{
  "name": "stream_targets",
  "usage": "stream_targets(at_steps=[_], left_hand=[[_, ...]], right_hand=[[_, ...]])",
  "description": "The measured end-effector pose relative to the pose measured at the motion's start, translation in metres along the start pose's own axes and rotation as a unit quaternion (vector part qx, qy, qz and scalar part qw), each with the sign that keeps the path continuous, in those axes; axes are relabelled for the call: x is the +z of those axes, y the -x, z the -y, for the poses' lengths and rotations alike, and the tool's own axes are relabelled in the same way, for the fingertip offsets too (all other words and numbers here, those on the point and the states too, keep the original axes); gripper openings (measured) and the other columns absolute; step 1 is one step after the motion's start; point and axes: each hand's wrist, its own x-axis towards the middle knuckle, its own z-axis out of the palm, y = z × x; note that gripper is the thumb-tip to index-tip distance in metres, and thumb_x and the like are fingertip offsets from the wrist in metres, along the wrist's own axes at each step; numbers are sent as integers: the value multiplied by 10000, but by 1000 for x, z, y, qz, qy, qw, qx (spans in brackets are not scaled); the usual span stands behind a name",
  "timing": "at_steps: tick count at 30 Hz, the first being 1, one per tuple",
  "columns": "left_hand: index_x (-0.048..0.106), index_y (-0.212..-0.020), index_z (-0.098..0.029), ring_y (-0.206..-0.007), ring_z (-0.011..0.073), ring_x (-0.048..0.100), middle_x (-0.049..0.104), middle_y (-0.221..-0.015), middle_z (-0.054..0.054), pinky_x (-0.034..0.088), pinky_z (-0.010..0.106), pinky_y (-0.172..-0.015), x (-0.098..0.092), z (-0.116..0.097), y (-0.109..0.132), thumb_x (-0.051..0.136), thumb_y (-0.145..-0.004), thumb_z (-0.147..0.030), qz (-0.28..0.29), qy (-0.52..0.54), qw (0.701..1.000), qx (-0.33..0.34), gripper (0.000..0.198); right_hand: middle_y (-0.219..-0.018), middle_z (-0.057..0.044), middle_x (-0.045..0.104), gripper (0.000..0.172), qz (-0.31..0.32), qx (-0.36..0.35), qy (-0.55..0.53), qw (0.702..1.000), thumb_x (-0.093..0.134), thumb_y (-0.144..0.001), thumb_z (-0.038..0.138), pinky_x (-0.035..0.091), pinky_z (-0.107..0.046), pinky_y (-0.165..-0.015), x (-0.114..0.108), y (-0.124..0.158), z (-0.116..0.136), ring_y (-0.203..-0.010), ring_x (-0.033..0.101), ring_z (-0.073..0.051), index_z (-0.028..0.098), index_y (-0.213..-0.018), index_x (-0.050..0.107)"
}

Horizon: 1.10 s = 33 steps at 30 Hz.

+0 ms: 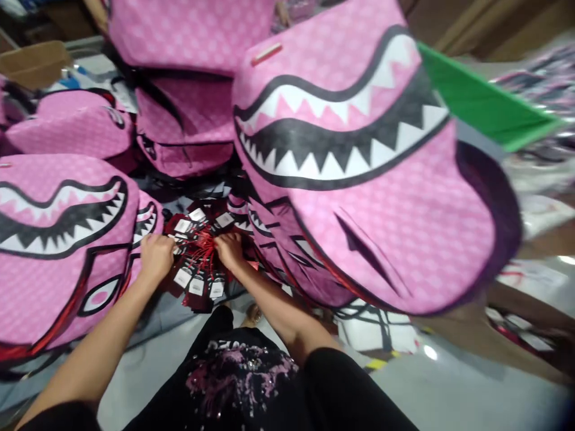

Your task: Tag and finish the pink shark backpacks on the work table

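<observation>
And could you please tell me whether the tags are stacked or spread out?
Spread out: the tags fan around the red strings, between the left hand and the right hand.

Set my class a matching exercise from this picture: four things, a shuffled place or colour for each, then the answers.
Things:
1. Left hand
2. Right hand
3. Strings between the hands
4. Flat panel at upper right

Descriptions:
A. Green
B. At the right side of the tag bundle
C. Red
D. At the tag bundle's left side

Pairs: 1-D, 2-B, 3-C, 4-A
</observation>
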Motion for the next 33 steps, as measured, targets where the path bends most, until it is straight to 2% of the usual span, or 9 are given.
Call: stream_targets(at_steps=[4, 7, 11, 13, 15, 18, 23, 27, 33], left_hand=[[670, -848, -216, -862, 239, 595, 706, -830, 52, 338, 425, -988, -17, -26, 6, 464, -933, -341, -79, 81, 993, 32, 256], [688, -937, -235, -865, 206, 631, 733, -910, 25, 340, 417, -1055, -29, -63, 15, 492, -948, -362, -114, 165, 978, 61, 233], [695, -901, -244, -802, 150, 636, 718, -836, -14, 343, 386, -1102, -40, -118, 31, 523, -951, -347, -114, 269, 950, 111, 207], [699, -895, -239, -781, 134, 629, 709, -814, -19, 376, 361, -1076, -41, -148, 38, 528, -955, -334, -101, 307, 935, 146, 205], [709, -901, -232, -784, 133, 627, 703, -814, -9, 443, 316, -970, -37, -180, 45, 535, -953, -318, -78, 329, 926, 171, 202], [732, -938, -230, -823, 147, 648, 713, -869, 14, 479, 264, -802, -28, -225, 55, 565, -929, -271, -35, 336, 925, 175, 172], [741, -984, -258, -905, 165, 679, 732, -1012, 13, 483, 246, -790, -24, -276, 62, 591, -907, -237, 16, 315, 940, 133, 170], [733, -999, -247, -898, 175, 676, 721, -1021, 26, 476, 246, -748, -27, -299, 57, 583, -914, -248, 53, 275, 956, 82, 173], [742, -980, -245, -892, 173, 671, 715, -1023, 25, 477, 244, -741, -21, -319, 44, 565, -921, -253, 85, 277, 954, 72, 187]], right_hand=[[-1221, -68, 641, 291, -41, -17, -28, 999, 601, -912, 232, 312, -409, -1069, -27, 18, 10, -1161, 513, -230, 222, -1202, 626], [-1232, -70, 650, 282, -84, -14, -84, 993, 510, -961, 237, 419, -327, -998, -56, 75, 3, -1143, 568, -190, 213, -1224, 608], [-1025, -64, 706, 255, -192, 64, -130, 971, 441, -980, 270, 511, -302, -829, -100, 187, -45, -905, 655, -180, 205, -1137, 631], [-986, -88, 694, 258, -277, 135, -60, 949, 468, -953, 272, 516, -336, -796, -121, 232, -76, -859, 642, -207, 177, -1131, 629], [-1032, -128, 666, 299, -329, 188, 32, 925, 477, -929, 259, 504, -398, -845, -139, 259, -102, -932, 612, -252, 151, -1168, 620], [-1173, -176, 607, 343, -334, 194, 94, 918, 458, -919, 225, 469, -444, -941, -156, 269, -124, -1070, 556, -285, 135, -1206, 623], [-1110, -175, 625, 281, -310, 200, 44, 928, 484, -871, 203, 470, -434, -903, -159, 261, -126, -1002, 572, -288, 138, -1033, 704], [-986, -121, 691, 282, -299, 193, -29, 934, 452, -862, 200, 490, -379, -864, -155, 263, -132, -926, 625, -251, 169, -969, 711], [-1105, -113, 712, 374, -292, 183, -66, 936, 416, -858, 210, 504, -358, -908, -153, 265, -144, -1002, 657, -235, 164, -1106, 693]])
